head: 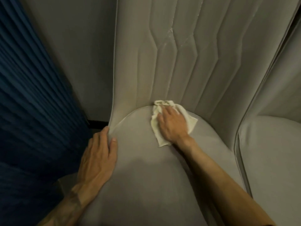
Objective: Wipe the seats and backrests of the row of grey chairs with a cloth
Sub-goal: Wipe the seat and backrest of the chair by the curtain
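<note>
cloth [172, 121] under right hand [173, 123]

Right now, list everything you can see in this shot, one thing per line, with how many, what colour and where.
near chair: 1, grey, centre, rounded seat and quilted backrest
second chair: 1, grey, right edge, beside the near chair
cloth: 1, off-white, at the back of the near chair's seat, against the backrest
shiny streaks: a few, pale, upper backrest of the near chair
curtain: 1, dark blue, pleated, left side
wall: 1, grey, between curtain and backrest
left hand: 1, rests on the seat's left edge
right hand: 1, pressed flat on the cloth
</note>
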`<state>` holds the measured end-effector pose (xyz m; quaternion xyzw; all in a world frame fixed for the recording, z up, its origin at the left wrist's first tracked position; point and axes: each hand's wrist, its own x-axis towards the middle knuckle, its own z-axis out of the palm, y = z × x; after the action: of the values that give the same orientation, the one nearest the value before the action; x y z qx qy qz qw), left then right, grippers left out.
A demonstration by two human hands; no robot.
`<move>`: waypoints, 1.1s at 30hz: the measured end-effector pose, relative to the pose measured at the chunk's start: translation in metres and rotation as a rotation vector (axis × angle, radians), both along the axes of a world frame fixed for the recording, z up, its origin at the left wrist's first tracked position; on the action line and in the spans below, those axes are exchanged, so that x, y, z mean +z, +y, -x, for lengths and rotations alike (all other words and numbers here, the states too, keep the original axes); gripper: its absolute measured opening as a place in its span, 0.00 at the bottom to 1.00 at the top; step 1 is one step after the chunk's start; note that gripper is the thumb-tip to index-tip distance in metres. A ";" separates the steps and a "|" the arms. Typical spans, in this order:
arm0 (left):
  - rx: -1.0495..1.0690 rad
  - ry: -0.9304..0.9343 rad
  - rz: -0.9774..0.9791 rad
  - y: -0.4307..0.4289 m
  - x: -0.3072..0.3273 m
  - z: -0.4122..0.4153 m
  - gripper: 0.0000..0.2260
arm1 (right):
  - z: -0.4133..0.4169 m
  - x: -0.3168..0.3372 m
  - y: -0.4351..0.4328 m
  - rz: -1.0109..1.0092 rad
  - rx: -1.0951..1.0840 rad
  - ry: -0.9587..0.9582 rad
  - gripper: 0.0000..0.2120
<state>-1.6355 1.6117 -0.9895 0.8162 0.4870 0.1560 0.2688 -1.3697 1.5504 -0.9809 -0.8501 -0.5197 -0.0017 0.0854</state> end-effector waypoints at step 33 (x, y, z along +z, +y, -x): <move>-0.156 0.068 -0.144 0.026 0.041 -0.031 0.34 | -0.045 0.051 0.009 -0.768 -0.364 -0.169 0.27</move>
<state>-1.6045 1.6373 -0.9480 0.8736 0.4185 0.1414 0.2042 -1.3249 1.5593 -0.9304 -0.8312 -0.3283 -0.2797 0.3508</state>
